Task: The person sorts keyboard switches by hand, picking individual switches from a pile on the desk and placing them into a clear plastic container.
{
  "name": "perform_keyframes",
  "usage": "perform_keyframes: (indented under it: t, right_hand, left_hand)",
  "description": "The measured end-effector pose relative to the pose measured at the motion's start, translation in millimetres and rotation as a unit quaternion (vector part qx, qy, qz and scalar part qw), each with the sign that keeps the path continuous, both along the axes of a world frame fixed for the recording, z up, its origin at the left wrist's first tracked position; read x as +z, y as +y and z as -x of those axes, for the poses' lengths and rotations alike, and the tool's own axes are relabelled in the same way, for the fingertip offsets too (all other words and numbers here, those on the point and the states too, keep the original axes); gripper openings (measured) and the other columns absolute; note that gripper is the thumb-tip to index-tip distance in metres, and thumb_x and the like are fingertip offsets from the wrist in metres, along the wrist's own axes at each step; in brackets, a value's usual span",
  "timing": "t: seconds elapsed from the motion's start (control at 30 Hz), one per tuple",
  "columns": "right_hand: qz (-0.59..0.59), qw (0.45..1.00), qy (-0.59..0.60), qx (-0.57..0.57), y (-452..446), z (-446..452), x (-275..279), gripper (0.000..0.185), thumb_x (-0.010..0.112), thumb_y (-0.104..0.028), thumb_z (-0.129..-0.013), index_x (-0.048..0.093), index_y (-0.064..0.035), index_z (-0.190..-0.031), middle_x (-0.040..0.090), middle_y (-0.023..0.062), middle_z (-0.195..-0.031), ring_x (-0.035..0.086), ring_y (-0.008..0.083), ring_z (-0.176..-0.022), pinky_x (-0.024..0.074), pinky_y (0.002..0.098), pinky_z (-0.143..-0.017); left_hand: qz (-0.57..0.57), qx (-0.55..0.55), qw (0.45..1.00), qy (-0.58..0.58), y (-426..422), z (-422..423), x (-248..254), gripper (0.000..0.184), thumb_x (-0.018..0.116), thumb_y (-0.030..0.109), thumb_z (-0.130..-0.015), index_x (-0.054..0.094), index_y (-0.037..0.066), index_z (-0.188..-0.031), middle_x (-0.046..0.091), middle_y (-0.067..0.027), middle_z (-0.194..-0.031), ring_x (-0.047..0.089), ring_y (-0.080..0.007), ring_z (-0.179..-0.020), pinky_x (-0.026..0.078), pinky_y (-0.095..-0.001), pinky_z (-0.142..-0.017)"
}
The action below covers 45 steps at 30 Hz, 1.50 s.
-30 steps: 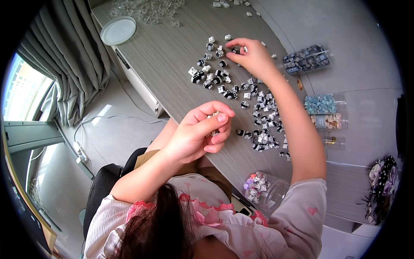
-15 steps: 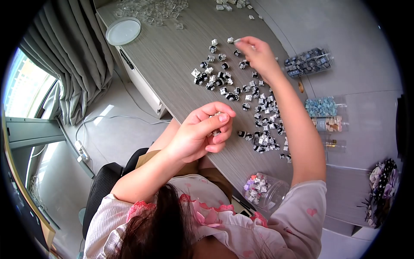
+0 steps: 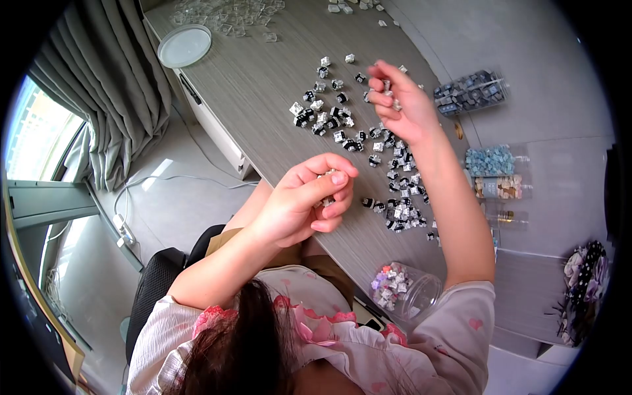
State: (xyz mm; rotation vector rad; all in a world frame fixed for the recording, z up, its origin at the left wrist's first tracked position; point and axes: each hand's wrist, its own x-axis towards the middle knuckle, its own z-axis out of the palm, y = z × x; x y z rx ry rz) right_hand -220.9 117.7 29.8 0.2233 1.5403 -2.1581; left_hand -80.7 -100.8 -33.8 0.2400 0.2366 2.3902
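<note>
My left hand (image 3: 309,201) is closed above the desk's near edge, its fingers curled around a few whitish keyboard switches (image 3: 327,197), partly hidden by the thumb. Over the far side of the scattered switches, my right hand (image 3: 405,108) is raised with its palm turned inward. Its fingers are loosely curled, and small whitish switches (image 3: 395,104) show between fingers and palm; the fingertips are a little blurred. Black-and-white keyboard switches (image 3: 339,117) lie loose on the grey wood-grain desk (image 3: 263,99), with a denser heap (image 3: 403,214) to the right of my left hand.
A clear jar (image 3: 421,296) of colourful pieces lies on its side near my right elbow. Clear keycaps (image 3: 230,14) and a round lid (image 3: 185,47) sit at the far left. Containers of grey keycaps (image 3: 471,93) and blue pieces (image 3: 490,161) are beyond the desk's right edge.
My right hand has drawn back slightly to the right from the far switches and rotated, so its palm and curled fingers show. My left hand stays almost still, closed as before.
</note>
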Motion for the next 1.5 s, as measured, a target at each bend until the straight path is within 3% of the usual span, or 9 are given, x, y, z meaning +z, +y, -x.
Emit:
perform_keyframes:
  t: [0.07, 0.13, 0.33, 0.73, 1.13, 1.23, 1.33, 1.43, 1.5]
  right_hand:
    - [-0.227, 0.961, 0.142, 0.065, -9.7, 9.1, 0.3, 0.020, 0.060, -0.015, -0.094, 0.068, -0.0048, -0.110, 0.061, 0.0036, -0.083, 0.049, 0.0116, -0.060, 0.0342, 0.0243, -0.045]
    - [-0.504, 0.774, 0.357, 0.136, -18.4, 26.5, -4.1, 0.027, 0.059, -0.011, -0.092, 0.069, -0.0095, -0.117, 0.063, 0.0047, -0.084, 0.053, 0.0154, -0.063, 0.0424, 0.0284, -0.051]
    - [-0.626, 0.559, 0.470, 0.274, -39.4, 58.3, 5.0, 0.033, 0.058, -0.005, -0.084, 0.073, -0.0188, -0.110, 0.066, 0.0094, -0.093, 0.064, 0.0283, -0.089, 0.0509, 0.0393, -0.078]
    - [-0.628, 0.579, 0.423, 0.302, -12.6, 52.9, 14.9, 0.023, 0.069, -0.013, -0.082, 0.073, -0.0054, -0.103, 0.067, 0.0099, -0.087, 0.063, 0.0237, -0.078, 0.0502, 0.0343, -0.071]
    - [-0.596, 0.575, 0.481, 0.287, -18.3, 52.5, 3.4, 0.034, 0.071, -0.017, -0.083, 0.070, -0.0155, -0.117, 0.060, 0.0042, -0.078, 0.054, 0.0174, -0.071, 0.0459, 0.0325, -0.064]
    - [-0.576, 0.697, 0.350, 0.245, -17.7, 44.7, 8.6, 0.025, 0.066, -0.019, -0.087, 0.067, -0.0066, -0.109, 0.054, 0.0002, -0.072, 0.051, 0.0141, -0.067, 0.0399, 0.0272, -0.052]
    - [-0.237, 0.962, 0.120, 0.066, -3.6, 41.3, 6.8, 0.021, 0.061, -0.024, -0.090, 0.062, -0.0036, -0.096, 0.054, 0.0020, -0.074, 0.045, 0.0128, -0.061, 0.0292, 0.0244, -0.044]
    - [0.086, 0.995, 0.035, 0.021, 3.9, 23.5, 6.6, 0.019, 0.054, -0.023, -0.093, 0.057, -0.0044, -0.090, 0.056, 0.0045, -0.078, 0.042, 0.0101, -0.059, 0.0230, 0.0211, -0.042]
    - [0.074, 0.997, 0.005, -0.019, 9.1, 23.9, 2.7, 0.019, 0.058, -0.021, -0.093, 0.061, -0.0025, -0.095, 0.057, 0.0060, -0.081, 0.046, 0.0105, -0.060, 0.0262, 0.0221, -0.041]
  left_hand:
    - [0.000, -0.001, 1.000, 0.000, 1.3, 0.9, 0.7, 0.011, 0.053, 0.016, -0.102, 0.059, 0.009, -0.107, 0.046, -0.0012, -0.081, 0.038, -0.0080, -0.061, 0.026, -0.0198, -0.043]
    - [0.006, -0.001, 1.000, -0.004, 1.5, 1.1, 3.1, 0.011, 0.054, 0.016, -0.102, 0.059, 0.009, -0.107, 0.046, -0.0011, -0.081, 0.038, -0.0079, -0.061, 0.026, -0.0198, -0.043]
    - [0.005, -0.001, 1.000, 0.000, 0.2, 0.9, 2.3, 0.011, 0.054, 0.016, -0.102, 0.059, 0.009, -0.108, 0.044, 0.0000, -0.079, 0.037, -0.0081, -0.061, 0.026, -0.0199, -0.044]
    - [-0.004, -0.009, 1.000, 0.005, 0.5, 1.5, 2.1, 0.011, 0.054, 0.017, -0.102, 0.059, 0.009, -0.108, 0.044, -0.0003, -0.080, 0.037, -0.0079, -0.061, 0.026, -0.0198, -0.044]
    - [-0.009, -0.002, 1.000, 0.006, 0.9, 0.1, 1.7, 0.011, 0.054, 0.016, -0.102, 0.059, 0.008, -0.108, 0.043, 0.0004, -0.077, 0.037, -0.0082, -0.061, 0.026, -0.0203, -0.043]
    - [-0.012, -0.002, 1.000, 0.007, 0.8, 0.3, 2.0, 0.011, 0.054, 0.016, -0.102, 0.059, 0.008, -0.108, 0.043, 0.0004, -0.077, 0.037, -0.0081, -0.061, 0.026, -0.0204, -0.044]
    - [-0.008, -0.004, 1.000, 0.005, 0.9, 0.3, 1.5, 0.011, 0.053, 0.016, -0.102, 0.059, 0.008, -0.108, 0.043, 0.0004, -0.077, 0.037, -0.0080, -0.061, 0.026, -0.0204, -0.044]
    - [-0.014, -0.007, 1.000, 0.006, 1.5, 0.5, 0.2, 0.011, 0.053, 0.016, -0.102, 0.059, 0.008, -0.108, 0.043, 0.0004, -0.077, 0.037, -0.0080, -0.061, 0.026, -0.0202, -0.044]
    - [-0.013, -0.007, 1.000, 0.006, 1.3, 0.3, 1.2, 0.011, 0.053, 0.017, -0.102, 0.059, 0.008, -0.108, 0.043, 0.0005, -0.077, 0.037, -0.0079, -0.061, 0.026, -0.0202, -0.044]
